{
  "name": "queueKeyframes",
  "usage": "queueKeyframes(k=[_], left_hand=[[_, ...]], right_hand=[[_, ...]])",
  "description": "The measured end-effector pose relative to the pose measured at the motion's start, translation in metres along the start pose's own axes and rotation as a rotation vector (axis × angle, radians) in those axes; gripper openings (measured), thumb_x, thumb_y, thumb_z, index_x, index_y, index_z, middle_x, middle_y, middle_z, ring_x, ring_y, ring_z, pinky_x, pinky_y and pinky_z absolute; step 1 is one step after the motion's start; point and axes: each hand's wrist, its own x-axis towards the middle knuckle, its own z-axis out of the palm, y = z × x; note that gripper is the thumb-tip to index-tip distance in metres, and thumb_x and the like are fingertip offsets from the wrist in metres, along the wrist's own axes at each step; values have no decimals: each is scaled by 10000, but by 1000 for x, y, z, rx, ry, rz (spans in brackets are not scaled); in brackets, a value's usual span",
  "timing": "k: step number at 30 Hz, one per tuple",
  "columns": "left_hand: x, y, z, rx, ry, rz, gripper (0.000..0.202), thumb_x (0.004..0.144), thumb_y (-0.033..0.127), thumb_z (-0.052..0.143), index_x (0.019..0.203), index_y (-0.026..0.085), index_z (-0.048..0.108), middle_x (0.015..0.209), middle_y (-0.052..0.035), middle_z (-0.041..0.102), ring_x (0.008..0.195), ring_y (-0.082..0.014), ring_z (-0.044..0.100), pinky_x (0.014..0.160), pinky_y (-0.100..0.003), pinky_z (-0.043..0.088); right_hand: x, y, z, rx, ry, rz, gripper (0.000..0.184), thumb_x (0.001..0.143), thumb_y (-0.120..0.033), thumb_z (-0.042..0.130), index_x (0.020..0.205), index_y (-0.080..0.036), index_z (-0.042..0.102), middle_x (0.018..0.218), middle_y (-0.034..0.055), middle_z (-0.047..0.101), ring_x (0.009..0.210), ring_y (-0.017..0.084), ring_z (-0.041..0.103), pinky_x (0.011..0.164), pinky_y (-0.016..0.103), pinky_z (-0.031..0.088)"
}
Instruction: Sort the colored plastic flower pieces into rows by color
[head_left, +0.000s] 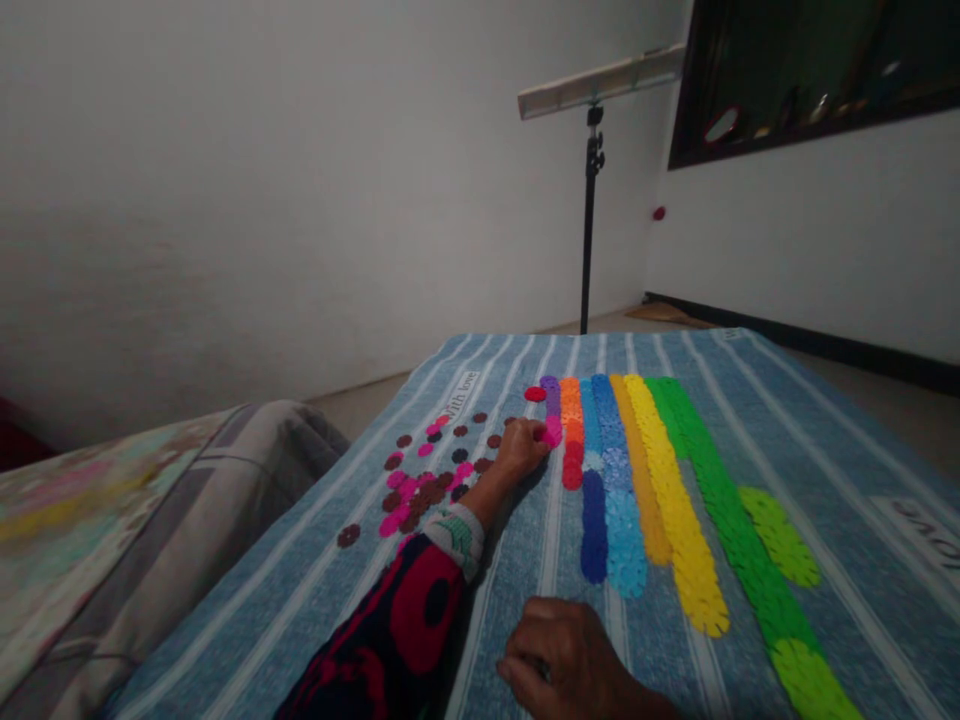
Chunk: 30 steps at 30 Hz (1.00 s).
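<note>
My left hand [523, 447] reaches forward over the striped cloth, thumb and fingertips pinched on a pink notched plastic disc [553, 433]. That disc is at the near end of a short row of purple discs [551, 392]. Beside the row's far end lies a red disc [535, 394]. Just right of the hand runs an orange row [571, 405] ending in red discs [572, 472]. Close to me, my right hand [564, 655] rests low over the cloth with fingers curled in; whatever may be inside is hidden. Loose brown discs [431, 488] and pink discs [395, 520] lie scattered left of my left forearm.
Overlapping rows of blue [615, 440], yellow [675, 500] and green discs [731, 530] stretch toward me on the right. A blue striped cloth [300, 620] covers the surface. Behind it stands a black pole [589, 230] with a panel. Grey bedding [262, 460] lies at left.
</note>
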Motion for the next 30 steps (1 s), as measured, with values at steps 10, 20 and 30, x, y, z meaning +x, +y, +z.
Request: queueKeyframes(k=[10, 20, 30], left_hand=[[-3, 2, 8, 6, -15, -45, 178, 707, 102, 611, 839, 142, 725, 814, -28, 692, 759, -141, 591, 697, -242, 420], [-6, 6, 4, 6, -18, -83, 176, 709, 98, 605, 826, 141, 729, 778, -42, 696, 737, -158, 605, 705, -260, 430], [-21, 9, 2, 13, -21, -97, 195, 726, 97, 577, 835, 150, 730, 821, -54, 722, 799, -173, 635, 726, -258, 438]], right_hand=[[-1, 0, 0, -54, -39, 6, 175, 739, -167, 637, 577, -168, 572, 586, -17, 568, 567, 88, 533, 528, 230, 290], [-1, -1, -1, -63, -38, 12, 153, 760, -187, 626, 608, -179, 615, 605, -15, 593, 562, 94, 536, 525, 235, 297], [-7, 2, -6, -18, -85, 6, 178, 808, -163, 571, 633, -174, 600, 625, -11, 582, 590, 88, 544, 546, 236, 296]])
